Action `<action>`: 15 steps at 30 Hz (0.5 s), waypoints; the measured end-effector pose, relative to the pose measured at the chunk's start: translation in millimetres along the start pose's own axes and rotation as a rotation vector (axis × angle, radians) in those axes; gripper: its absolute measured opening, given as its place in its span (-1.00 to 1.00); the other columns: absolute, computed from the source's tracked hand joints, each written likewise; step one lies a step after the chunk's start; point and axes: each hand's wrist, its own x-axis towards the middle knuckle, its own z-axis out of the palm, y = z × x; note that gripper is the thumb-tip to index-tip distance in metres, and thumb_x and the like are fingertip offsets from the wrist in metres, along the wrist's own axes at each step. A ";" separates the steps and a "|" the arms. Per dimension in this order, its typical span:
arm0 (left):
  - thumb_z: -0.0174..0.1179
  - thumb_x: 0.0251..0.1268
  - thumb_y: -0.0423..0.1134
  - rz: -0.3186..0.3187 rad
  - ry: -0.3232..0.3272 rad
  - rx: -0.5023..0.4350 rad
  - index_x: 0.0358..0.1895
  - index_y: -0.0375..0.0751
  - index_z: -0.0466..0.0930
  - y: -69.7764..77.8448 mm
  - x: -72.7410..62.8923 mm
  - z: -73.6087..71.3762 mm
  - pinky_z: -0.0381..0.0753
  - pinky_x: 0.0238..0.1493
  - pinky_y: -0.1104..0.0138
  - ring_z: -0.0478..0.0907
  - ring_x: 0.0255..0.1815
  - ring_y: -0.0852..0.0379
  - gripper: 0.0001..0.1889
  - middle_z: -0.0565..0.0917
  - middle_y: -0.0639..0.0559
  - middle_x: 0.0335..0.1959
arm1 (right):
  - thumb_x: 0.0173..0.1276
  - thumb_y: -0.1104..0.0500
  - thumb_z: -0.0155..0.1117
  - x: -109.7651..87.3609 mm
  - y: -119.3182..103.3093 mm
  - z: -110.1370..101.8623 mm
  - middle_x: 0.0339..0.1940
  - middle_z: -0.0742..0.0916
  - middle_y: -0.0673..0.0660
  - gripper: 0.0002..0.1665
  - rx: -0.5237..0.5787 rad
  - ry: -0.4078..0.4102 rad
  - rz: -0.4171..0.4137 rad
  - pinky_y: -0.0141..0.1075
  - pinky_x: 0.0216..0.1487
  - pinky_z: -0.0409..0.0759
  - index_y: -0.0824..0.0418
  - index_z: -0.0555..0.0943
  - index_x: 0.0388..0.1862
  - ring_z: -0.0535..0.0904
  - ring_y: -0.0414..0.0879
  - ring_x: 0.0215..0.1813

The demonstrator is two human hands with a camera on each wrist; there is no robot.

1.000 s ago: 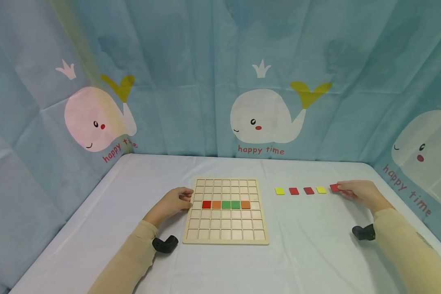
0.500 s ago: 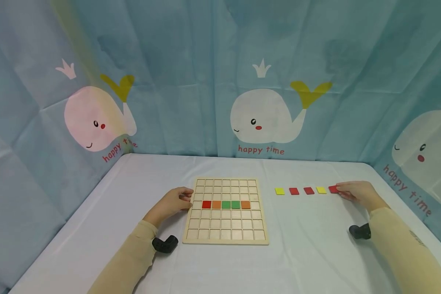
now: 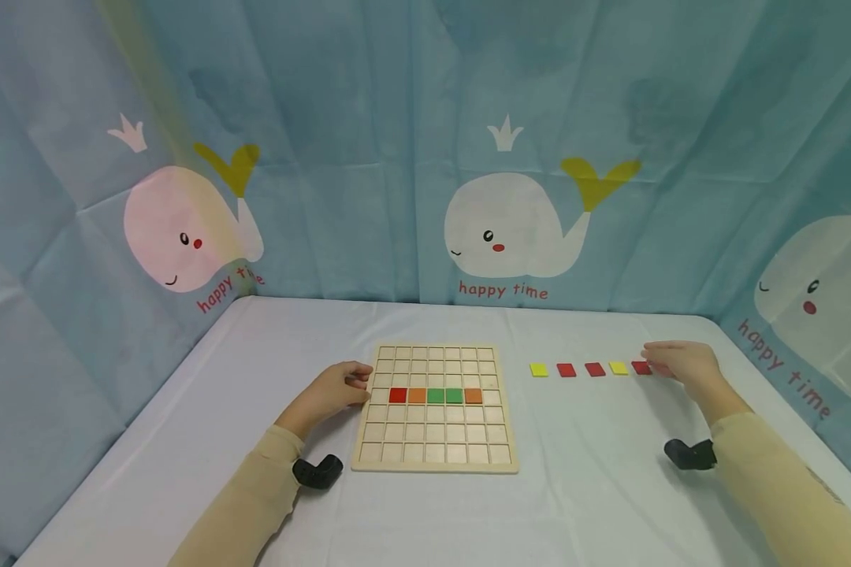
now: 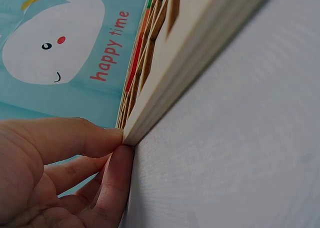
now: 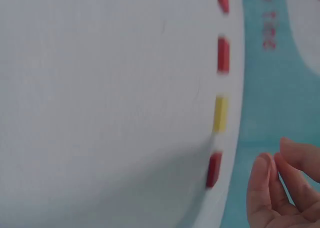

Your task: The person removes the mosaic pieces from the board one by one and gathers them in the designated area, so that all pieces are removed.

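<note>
A wooden grid board (image 3: 436,453) lies flat on the white table, its middle row holding a red tile (image 3: 398,395), two orange and two green tiles. At its left edge my left hand (image 3: 329,394) pinches the rim between thumb and finger, as the left wrist view shows at the board's side (image 4: 165,83). To the right stretches a line of loose square tiles, yellow and red. Just above the rightmost red tile (image 3: 641,368) is my right hand (image 3: 684,366). In the right wrist view its fingers hold nothing and stand apart from that red tile (image 5: 213,169).
Other loose tiles in the line are a yellow tile (image 3: 539,369), two red ones and another yellow tile (image 3: 618,368). A blue curtain (image 3: 354,228) with whale prints hangs behind the table and along both sides. Black wrist mounts (image 3: 317,472) show at both sleeves.
My right hand set the red tile down at the right end of the line, let go and lifted slightly. The left hand and the board stayed still.
</note>
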 end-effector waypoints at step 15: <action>0.24 0.13 -0.46 0.004 0.006 -0.011 0.25 -0.42 0.48 -0.6 0.2 0.2 0.62 -0.18 0.34 0.53 -0.07 0.04 -0.47 0.59 -0.18 -0.01 | 0.45 0.01 0.24 -64.7 -38.1 59.7 0.31 0.59 0.37 -0.36 -0.009 -0.181 -0.312 -0.10 0.28 0.55 0.39 0.47 0.34 0.69 -0.33 -0.12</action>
